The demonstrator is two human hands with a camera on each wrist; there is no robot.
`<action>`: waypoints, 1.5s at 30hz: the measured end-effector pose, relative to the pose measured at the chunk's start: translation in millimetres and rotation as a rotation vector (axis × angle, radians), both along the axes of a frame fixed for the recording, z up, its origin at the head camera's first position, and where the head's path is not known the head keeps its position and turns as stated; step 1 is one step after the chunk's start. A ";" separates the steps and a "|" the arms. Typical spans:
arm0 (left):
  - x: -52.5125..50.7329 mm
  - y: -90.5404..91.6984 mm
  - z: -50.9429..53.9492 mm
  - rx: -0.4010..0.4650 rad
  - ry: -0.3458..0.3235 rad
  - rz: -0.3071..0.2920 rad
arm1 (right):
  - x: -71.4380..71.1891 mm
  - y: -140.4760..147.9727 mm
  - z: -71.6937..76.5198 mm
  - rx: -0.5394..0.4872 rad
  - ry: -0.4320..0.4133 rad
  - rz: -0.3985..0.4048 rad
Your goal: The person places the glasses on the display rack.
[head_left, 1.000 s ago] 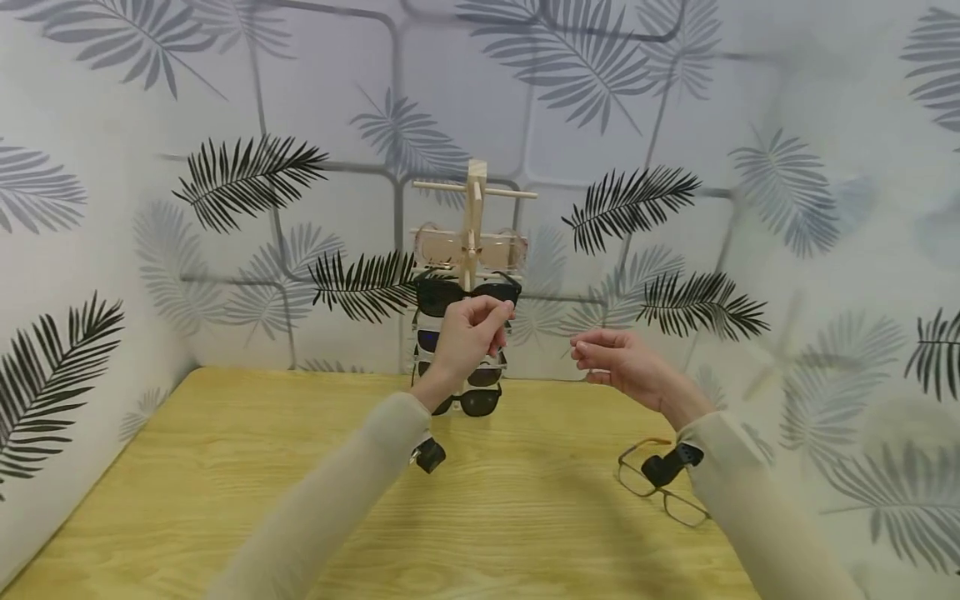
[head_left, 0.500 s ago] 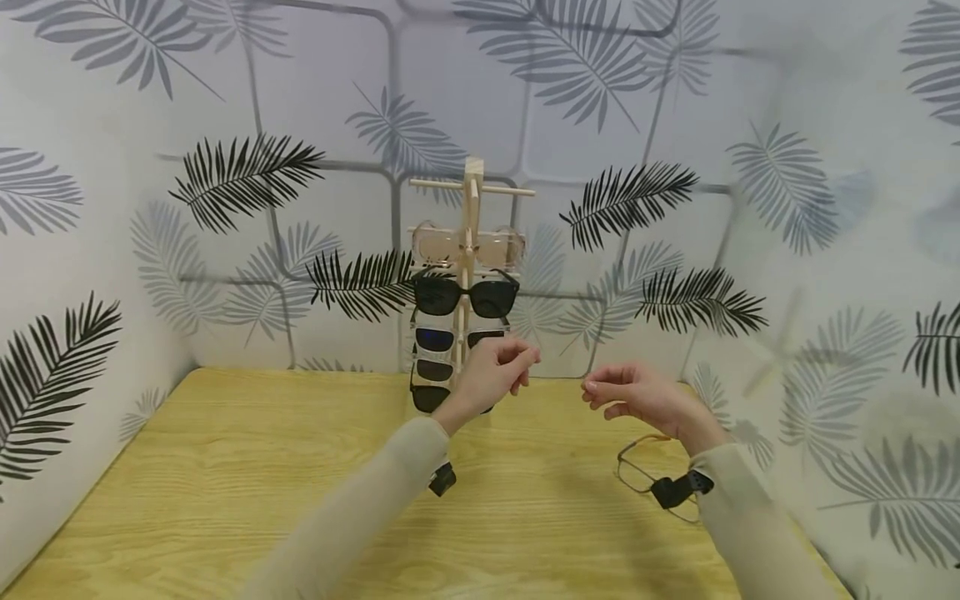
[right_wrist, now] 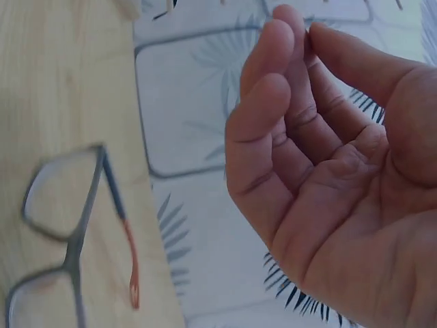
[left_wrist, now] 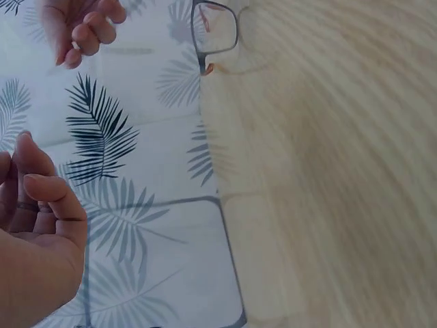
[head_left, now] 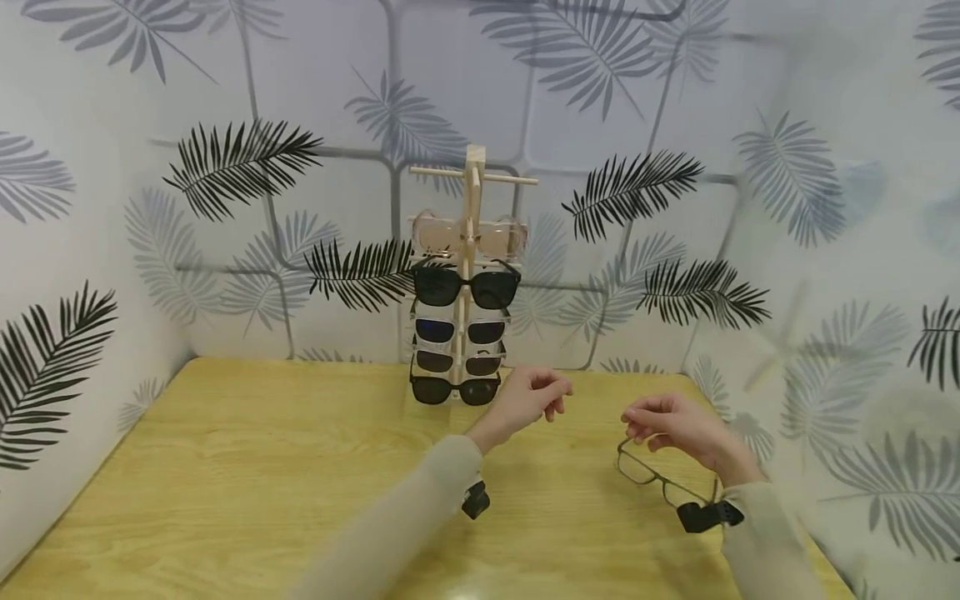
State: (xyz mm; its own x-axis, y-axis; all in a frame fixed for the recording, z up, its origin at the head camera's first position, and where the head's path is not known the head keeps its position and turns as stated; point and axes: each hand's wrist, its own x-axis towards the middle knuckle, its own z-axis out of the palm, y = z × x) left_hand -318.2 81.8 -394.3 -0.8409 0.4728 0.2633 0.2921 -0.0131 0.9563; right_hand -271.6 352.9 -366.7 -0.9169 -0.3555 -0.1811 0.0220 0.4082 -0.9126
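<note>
My left hand (head_left: pixel 527 402) hovers over the table just right of the display stand's lower end. Its fingers are loosely bent and hold nothing. My right hand (head_left: pixel 684 429) is in the air above a pair of eyeglasses (head_left: pixel 660 477) on the right side of the table. In the right wrist view, the right hand (right_wrist: pixel 293 164) has relaxed fingers with the thumb tip close to them and nothing between. The eyeglasses (right_wrist: pixel 72 254) lie with dark rims and an orange-brown temple tip. A wooden stand (head_left: pixel 474 196) at the back carries several pairs of sunglasses (head_left: pixel 438 287).
Pink-tinted glasses (head_left: pixel 437 237) sit above the black pair on the stand, and a bare wooden rod (head_left: pixel 510 178) crosses near its top. The yellow wood-grain table (head_left: pixel 262 467) meets leaf-patterned walls (head_left: pixel 337 100) at the back and sides.
Both hands have moved down and to the right, the left one away from in front of the stand, uncovering the sunglasses. The right hand has come lower, toward the eyeglasses.
</note>
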 end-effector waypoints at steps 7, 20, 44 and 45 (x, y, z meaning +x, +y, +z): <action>-2.1 16.1 -13.6 -0.020 -0.085 0.048 | 11.9 34.4 -18.1 -0.006 -0.060 -0.053; 4.0 62.0 -44.6 -0.065 -0.178 0.088 | 34.5 95.5 -37.0 -0.045 -0.162 -0.105; 23.0 83.5 -61.7 -0.134 -0.232 0.003 | 51.9 131.5 -74.3 -0.233 -0.315 -0.063; 23.2 83.8 -61.4 -0.129 -0.239 -0.002 | 52.0 131.8 -74.3 -0.236 -0.317 -0.063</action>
State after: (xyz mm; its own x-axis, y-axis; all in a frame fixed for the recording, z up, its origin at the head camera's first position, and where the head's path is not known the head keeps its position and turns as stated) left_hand -295.0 165.7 -455.7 -0.8711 0.4911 -0.0048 0.0580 0.1127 0.9919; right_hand -219.7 484.8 -441.0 -0.8502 -0.3656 -0.3788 0.3360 0.1772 -0.9251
